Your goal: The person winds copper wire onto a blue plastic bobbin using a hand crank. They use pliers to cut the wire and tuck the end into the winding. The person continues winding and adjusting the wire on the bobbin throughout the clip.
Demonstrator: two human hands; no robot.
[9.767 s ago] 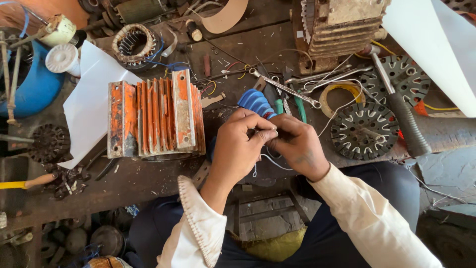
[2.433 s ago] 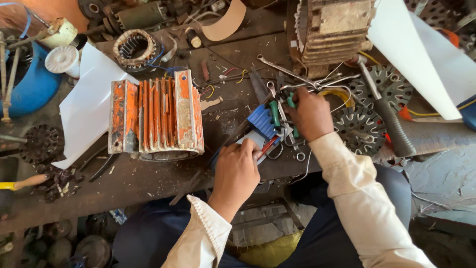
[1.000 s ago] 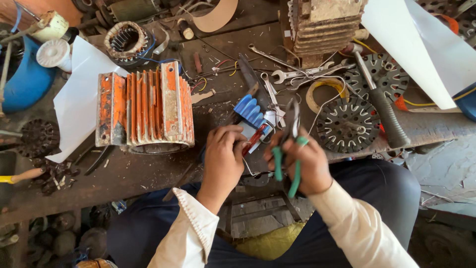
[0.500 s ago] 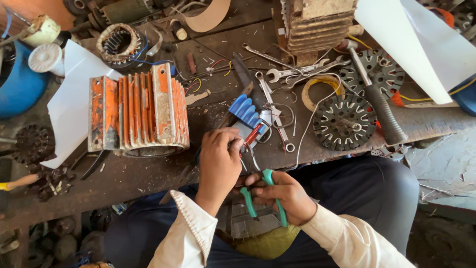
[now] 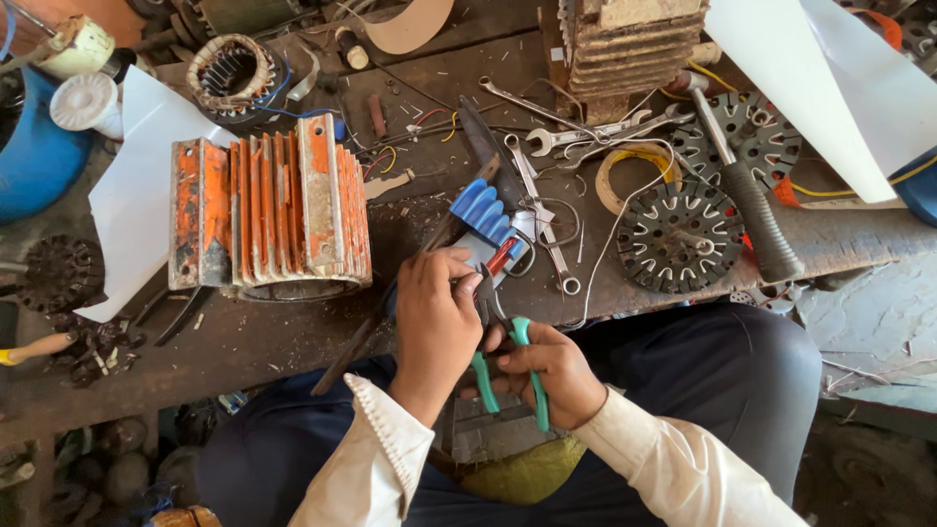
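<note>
Right hand (image 5: 547, 366) is wrapped tight round the green-handled pliers (image 5: 508, 361) at the bench's near edge, nose pointing to 11 o'clock. Left hand (image 5: 439, 317) pinches closed on a small red part (image 5: 500, 258) just above them. At 9 o'clock the blue tub (image 5: 34, 156) sits at the frame edge, its contents cannot be made out.

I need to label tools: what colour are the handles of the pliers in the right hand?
Green, seen in the head view: the pliers in the right hand.
</note>
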